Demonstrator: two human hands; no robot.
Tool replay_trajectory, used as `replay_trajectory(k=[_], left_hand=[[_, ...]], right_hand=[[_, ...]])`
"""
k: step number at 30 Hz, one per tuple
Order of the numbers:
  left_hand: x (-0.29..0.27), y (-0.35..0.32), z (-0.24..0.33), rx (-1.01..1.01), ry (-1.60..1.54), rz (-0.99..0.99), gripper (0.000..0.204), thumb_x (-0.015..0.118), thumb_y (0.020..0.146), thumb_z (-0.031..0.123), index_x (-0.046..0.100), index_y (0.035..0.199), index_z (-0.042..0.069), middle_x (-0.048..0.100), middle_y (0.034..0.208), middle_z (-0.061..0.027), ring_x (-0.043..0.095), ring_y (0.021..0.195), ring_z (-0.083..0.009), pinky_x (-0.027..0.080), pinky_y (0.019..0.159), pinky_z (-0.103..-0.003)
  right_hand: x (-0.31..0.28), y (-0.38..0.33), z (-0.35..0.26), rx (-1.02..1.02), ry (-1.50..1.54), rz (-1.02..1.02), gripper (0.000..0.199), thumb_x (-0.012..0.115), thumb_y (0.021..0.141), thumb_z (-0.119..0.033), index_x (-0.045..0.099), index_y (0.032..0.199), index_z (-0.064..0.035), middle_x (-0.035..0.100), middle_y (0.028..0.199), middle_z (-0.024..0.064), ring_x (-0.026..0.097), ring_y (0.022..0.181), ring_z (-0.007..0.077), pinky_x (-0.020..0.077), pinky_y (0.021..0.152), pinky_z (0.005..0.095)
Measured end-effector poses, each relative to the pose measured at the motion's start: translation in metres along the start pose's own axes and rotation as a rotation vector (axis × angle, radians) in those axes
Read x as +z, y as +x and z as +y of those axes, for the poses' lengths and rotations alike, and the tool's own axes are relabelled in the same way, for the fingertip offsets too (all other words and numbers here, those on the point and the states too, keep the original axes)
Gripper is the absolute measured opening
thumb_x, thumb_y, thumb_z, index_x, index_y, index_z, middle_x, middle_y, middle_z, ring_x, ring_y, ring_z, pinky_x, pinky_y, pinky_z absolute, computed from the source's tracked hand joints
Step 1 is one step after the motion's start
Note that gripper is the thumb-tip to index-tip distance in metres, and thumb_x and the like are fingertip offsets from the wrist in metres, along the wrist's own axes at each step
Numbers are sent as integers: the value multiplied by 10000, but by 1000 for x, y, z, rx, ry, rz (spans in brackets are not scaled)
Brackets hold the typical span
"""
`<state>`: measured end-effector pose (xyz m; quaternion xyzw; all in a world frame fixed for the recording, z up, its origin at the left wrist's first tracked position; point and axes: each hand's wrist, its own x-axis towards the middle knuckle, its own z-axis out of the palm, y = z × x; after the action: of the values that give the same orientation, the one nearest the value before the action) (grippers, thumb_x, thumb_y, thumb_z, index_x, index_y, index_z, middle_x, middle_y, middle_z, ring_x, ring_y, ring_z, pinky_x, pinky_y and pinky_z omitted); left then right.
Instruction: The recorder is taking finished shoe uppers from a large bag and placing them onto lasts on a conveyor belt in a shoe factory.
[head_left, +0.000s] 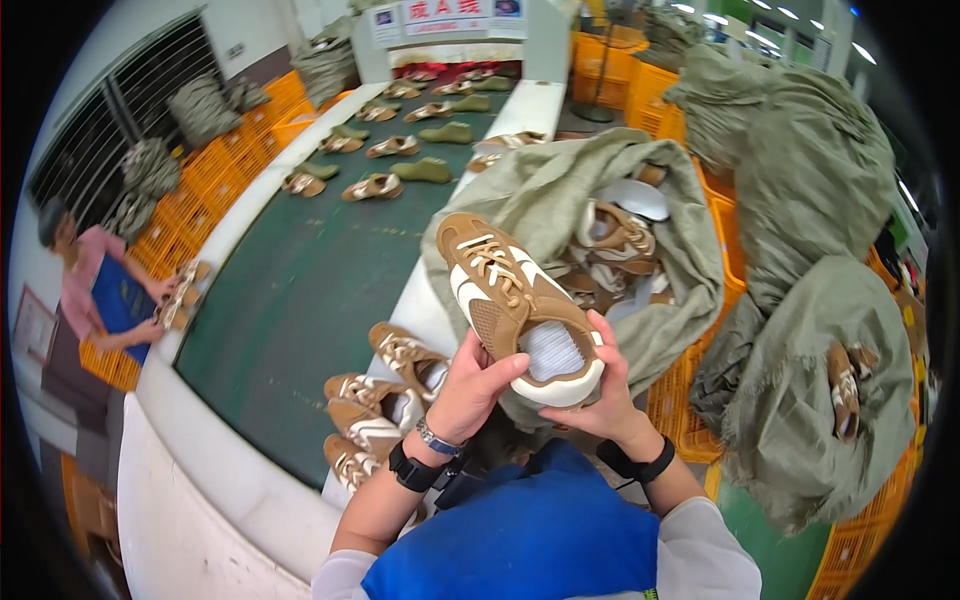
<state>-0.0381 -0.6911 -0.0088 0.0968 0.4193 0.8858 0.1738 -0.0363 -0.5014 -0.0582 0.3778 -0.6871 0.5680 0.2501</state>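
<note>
Between my two hands I hold a brown and white sneaker (505, 290), its toe pointing away and its heel toward me. My left hand (470, 390) grips the left side near the opening, thumb by the collar. My right hand (603, 395) is closed around the heel from the right. White lining shows inside the shoe. Just behind it, an open grey-green sack (560, 170) holds several similar sneakers (615, 240). To the left of my left hand, several more sneakers (372, 400) rest on the conveyor's white edge.
On the green conveyor belt (310, 270), sneakers and green shoe lasts (423, 170) lie in rows toward a machine opening. At left, a person in a blue apron (125, 290) handles shoes. Orange crates (210, 165) line both sides. Full sacks (800, 150) stand at right, one with sneakers (845, 390) on it.
</note>
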Motion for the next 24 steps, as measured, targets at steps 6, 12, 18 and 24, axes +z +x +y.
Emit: replay_trajectory(k=[6, 12, 18, 24], left_hand=[[-56, -61, 16, 202, 251, 287, 567, 653, 789, 114, 367, 1268, 12, 497, 1208, -76, 484, 1083, -153, 382, 929, -297], [-184, -153, -64, -35, 599, 868, 301, 584, 855, 199, 487, 1066, 9, 587, 965, -87, 568, 794, -139, 474, 653, -282], [-152, -137, -32, -198, 1330, 975, 440, 559, 853, 310, 497, 1115, -38, 616, 968, -225, 605, 849, -351, 473, 709, -400], [-137, -146, -29, -52, 1693, 969, 499, 649, 773, 226, 483, 1172, -24, 606, 956, -182, 607, 808, -300, 480, 690, -371]], right_hand=[[-36, 26, 5, 176, -334, -236, 564, 752, 645, -76, 510, 1155, -75, 521, 1193, 170, 516, 1107, 277, 448, 885, 365], [-94, 65, 111, 414, -946, -418, 329, 638, 738, -183, 581, 1030, -43, 613, 966, 154, 585, 884, 317, 482, 755, 387], [-87, 111, 163, 626, -1092, -120, 379, 669, 710, -271, 590, 999, -39, 616, 959, 148, 584, 910, 338, 483, 763, 416], [-59, 80, 163, 786, -915, 69, 221, 633, 753, -246, 610, 903, -85, 599, 887, 173, 563, 863, 387, 454, 749, 448]])
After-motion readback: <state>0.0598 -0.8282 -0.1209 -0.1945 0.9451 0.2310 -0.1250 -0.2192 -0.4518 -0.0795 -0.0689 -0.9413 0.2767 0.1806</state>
